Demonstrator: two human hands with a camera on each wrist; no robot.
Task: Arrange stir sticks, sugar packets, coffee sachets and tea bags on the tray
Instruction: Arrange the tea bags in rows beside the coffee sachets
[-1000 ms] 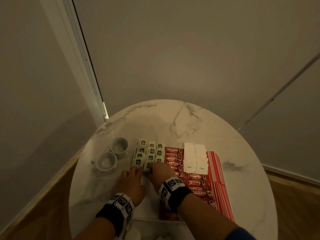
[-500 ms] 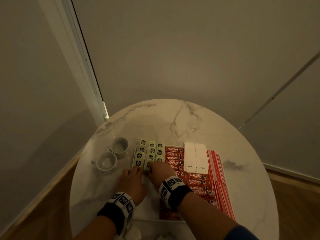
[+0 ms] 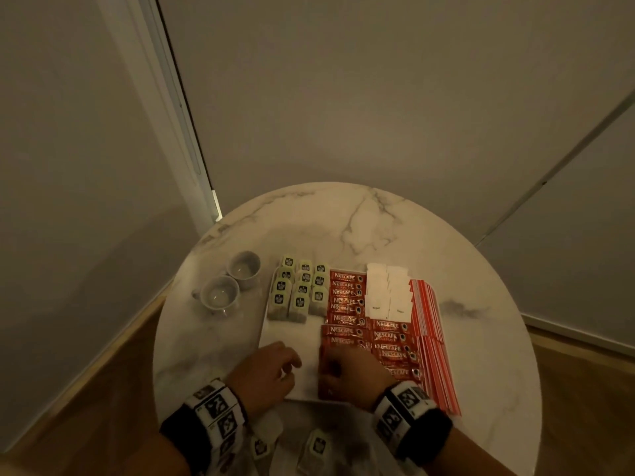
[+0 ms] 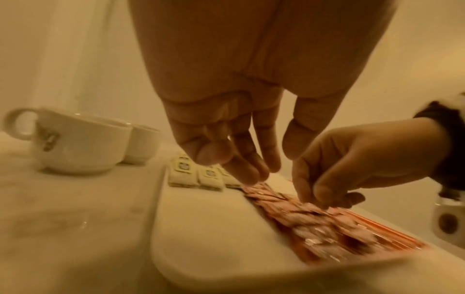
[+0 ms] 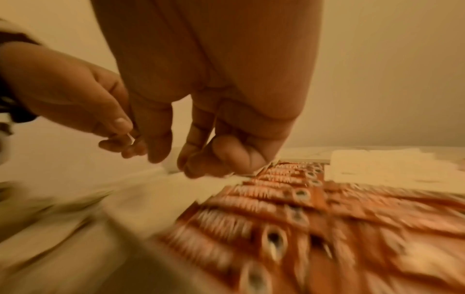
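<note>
Head view, round marble table (image 3: pixel 378 228) (grey-veined), plain walls (image 3: pixel 378 80), wooden floor (image 3: pixel 584 389)

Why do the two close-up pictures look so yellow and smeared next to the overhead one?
Head view: dim, but print on the coffee sachets stays readable, and the table's rim bows from the wide lens. Left wrist view: amber cast, soft focus on the cups. Right wrist view: heavy motion smear across near sachets, the right hand sharper.

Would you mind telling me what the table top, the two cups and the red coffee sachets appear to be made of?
Table top: marble or a marble-look surface, white with grey veins and a soft sheen; I cannot tell which.
Two cups: probably glazed white ceramic, thick-walled and glossy.
Red coffee sachets: printed foil or plastic film, going by their shiny glints in the wrist views.
</note>
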